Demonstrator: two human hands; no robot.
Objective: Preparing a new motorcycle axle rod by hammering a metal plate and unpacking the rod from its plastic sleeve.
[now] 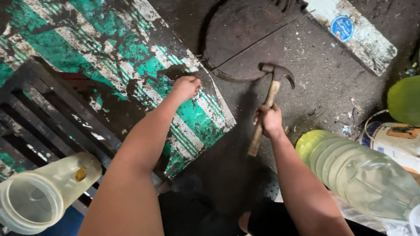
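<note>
The right hand (269, 120) is clenched around the pale wooden handle of a claw hammer with a dark steel head (277, 72), gripping near mid-handle so the butt juts down toward the person and the head stands up and away. The hammer's long axis runs nearly upright in the view, leaning slightly right at the top. Its head hangs over the lower edge of a rusty round metal disc (245, 39) lying on the dark, grimy floor (323, 87). The left hand (186, 87) is closed in a fist to the left of the hammer head, seemingly pinching the near end of a thin straight metal rod (258, 43), though the grip itself is hidden. The rod slants up to the right across the disc, so the struck spot lies between the two hands, nearer the left.
</note>
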